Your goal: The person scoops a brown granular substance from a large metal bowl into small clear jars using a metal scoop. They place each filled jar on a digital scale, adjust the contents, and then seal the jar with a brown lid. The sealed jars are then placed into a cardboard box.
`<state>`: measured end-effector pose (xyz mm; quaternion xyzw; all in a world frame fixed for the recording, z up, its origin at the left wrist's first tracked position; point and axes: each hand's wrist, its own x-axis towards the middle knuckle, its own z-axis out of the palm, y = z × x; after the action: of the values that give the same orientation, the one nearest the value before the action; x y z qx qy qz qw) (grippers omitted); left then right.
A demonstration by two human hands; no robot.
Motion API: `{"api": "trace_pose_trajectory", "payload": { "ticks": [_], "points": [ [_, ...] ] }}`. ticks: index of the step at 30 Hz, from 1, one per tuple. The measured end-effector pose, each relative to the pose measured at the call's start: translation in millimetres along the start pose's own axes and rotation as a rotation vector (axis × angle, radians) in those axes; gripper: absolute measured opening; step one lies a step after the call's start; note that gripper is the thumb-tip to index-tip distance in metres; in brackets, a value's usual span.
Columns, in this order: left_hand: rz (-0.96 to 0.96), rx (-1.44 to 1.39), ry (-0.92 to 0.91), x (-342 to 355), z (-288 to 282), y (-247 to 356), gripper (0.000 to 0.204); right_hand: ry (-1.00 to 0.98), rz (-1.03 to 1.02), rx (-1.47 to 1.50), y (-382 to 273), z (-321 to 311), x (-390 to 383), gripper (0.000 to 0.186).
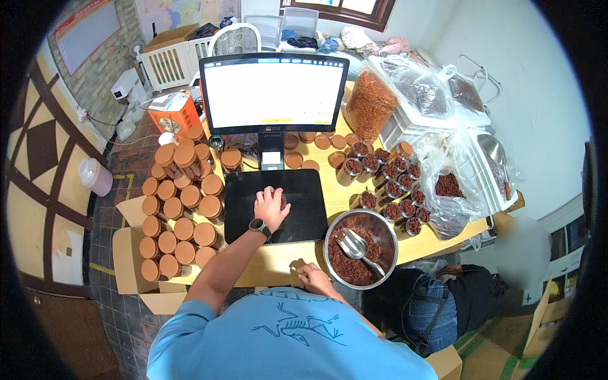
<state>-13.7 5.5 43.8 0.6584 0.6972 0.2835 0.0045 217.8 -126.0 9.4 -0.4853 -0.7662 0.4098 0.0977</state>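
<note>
At the counter's near edge, the right hand [311, 277] rests loosely curled with nothing visible in it, perhaps parked there because the other is busy. Just to its right, a steel mixing bowl [391, 256] of reddish-brown crumbly pieces [345, 266] overlaps the counter [275, 258] edge; a metal scoop [354, 244] lies in it, handle toward the person, presumably for easy pickup. Farther in, the watch-wearing left hand [270, 211] reaches down onto the black platform [247, 187] of what looks like a weighing scale, its fingers closed around a small jar [283, 201], mostly hidden by them; the grip from above probably keeps it steady. Left of the platform, copper-lidded jars [183, 228] stand packed in rows, likely to save room, a few stacked higher behind. On the right, open filled jars [393, 210] cluster beyond the bowl, perhaps to stay within reach of it. Behind the platform, a monitor [272, 92] rises on a post, its screen facing the person, seemingly so it can be read while working. Loose copper lids [322, 142] lie beyond the post, near a bulging bag of orange-brown dried pieces [370, 104]. Farthest right, clear plastic bags [415, 85] sit on white crates [484, 168].
</note>
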Motion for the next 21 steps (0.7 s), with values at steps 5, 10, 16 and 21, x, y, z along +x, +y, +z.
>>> {"api": "trace_pose_trajectory", "payload": {
  "ticks": [5,10,16,21],
  "points": [
    [0.188,-0.053,-0.008,-73.6,-63.7,19.8,0.05,-0.068,-0.007,0.014,1.6,5.3,7.3,0.024],
    [0.213,-0.133,-0.186,-151.2,-72.6,7.8,0.052,-0.034,-0.054,0.0,-1.5,10.1,12.9,0.022],
    [0.25,-0.12,-0.249,-194.1,-25.1,-29.1,0.056,-0.088,-0.044,-0.04,-3.1,13.7,13.0,0.02],
    [0.234,-0.143,-0.136,-204.7,17.1,-45.0,0.054,-0.035,-0.033,-0.076,11.4,22.9,11.6,0.019]
  ]
}}
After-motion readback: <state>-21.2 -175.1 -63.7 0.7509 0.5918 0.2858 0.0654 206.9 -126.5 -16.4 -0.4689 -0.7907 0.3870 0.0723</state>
